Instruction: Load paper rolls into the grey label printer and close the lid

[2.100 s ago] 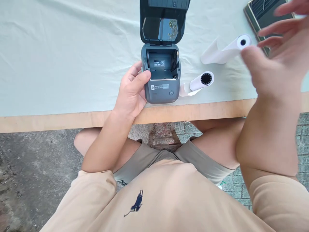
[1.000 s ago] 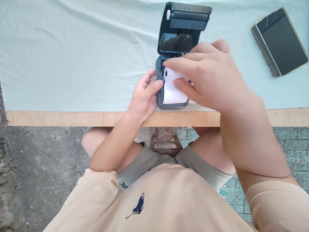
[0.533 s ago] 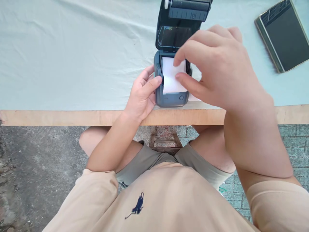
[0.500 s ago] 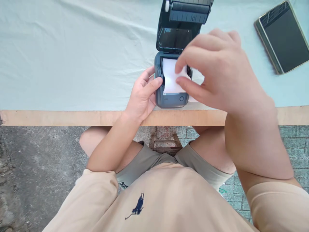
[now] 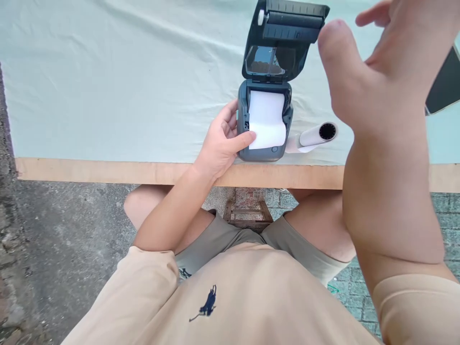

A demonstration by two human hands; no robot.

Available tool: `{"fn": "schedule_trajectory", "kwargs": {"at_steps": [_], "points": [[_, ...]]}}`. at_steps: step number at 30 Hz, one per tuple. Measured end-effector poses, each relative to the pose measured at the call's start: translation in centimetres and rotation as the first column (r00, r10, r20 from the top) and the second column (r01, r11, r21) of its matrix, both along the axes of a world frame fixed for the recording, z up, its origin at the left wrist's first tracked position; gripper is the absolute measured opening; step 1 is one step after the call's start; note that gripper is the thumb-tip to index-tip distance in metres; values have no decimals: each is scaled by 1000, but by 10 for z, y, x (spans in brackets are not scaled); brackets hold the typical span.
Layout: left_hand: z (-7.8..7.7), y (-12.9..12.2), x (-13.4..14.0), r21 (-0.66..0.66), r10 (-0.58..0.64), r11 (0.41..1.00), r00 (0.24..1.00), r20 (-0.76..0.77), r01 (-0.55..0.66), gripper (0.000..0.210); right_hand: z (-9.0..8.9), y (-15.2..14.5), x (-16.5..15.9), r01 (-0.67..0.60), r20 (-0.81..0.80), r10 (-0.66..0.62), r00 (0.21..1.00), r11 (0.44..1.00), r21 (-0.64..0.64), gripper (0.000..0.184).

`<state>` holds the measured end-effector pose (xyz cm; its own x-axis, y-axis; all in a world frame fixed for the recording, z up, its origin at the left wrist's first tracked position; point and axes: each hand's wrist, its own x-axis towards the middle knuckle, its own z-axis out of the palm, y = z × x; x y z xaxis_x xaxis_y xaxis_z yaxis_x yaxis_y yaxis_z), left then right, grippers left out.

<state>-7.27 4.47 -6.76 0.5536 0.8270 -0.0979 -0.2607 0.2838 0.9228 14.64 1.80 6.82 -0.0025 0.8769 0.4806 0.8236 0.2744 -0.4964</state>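
Note:
A small dark label printer (image 5: pixel 257 154) sits at the front edge of the cloth-covered table, its lid (image 5: pixel 287 32) tipped back. White label paper (image 5: pixel 266 115) lies in the bay and reaches over the front edge. My left hand (image 5: pixel 221 141) grips the printer's left side, the thumb pressing on the paper's lower left edge. My right hand (image 5: pixel 384 72) is raised in the air to the right of the lid, thumb and fingers apart, with nothing seen between them. To the right of the printer lies a white paper roll (image 5: pixel 312 136) with a dark core end.
A dark phone-like device (image 5: pixel 447 81) lies on the right, partly behind my right forearm. Pale cloth (image 5: pixel 125 86) covers the table, with a bare wooden edge (image 5: pixel 108 171) in front. A wooden stool or frame (image 5: pixel 247 223) stands below, between my legs.
My right hand has left the paper and risen to the right, uncovering the paper roll. My left thumb has shifted onto the paper. The printer appears slightly further right in view.

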Motion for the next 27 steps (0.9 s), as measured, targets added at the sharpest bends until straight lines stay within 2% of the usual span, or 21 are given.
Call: {"fn": "schedule_trajectory", "kwargs": {"at_steps": [5, 9, 13, 17, 24, 27], "points": [[-1, 0, -3, 82, -16, 996, 1000, -15, 17, 97, -8, 12, -6, -155, -47, 151, 987, 983, -100, 36], [1, -1, -2, 87, -4, 996, 1000, -10, 5, 93, -14, 14, -8, -142, 2, 143, 990, 984, -107, 40], [10, -4, -1, 45, 23, 999, 1000, -16, -22, 86, -16, 16, -9, -165, -35, 161, 986, 976, -144, 35], [15, -5, 1, 56, -3, 998, 998, -59, 6, 91, -14, 17, -11, -160, -46, 154, 987, 972, -169, 31], [-6, 4, -5, 166, -75, 982, 995, -71, 86, 105, -17, 15, -11, -173, -38, 169, 985, 971, -163, 38], [-11, 7, -8, 188, -90, 977, 994, -66, 101, 109, -16, 14, -10, -181, -26, 179, 983, 971, -157, 40]]}}
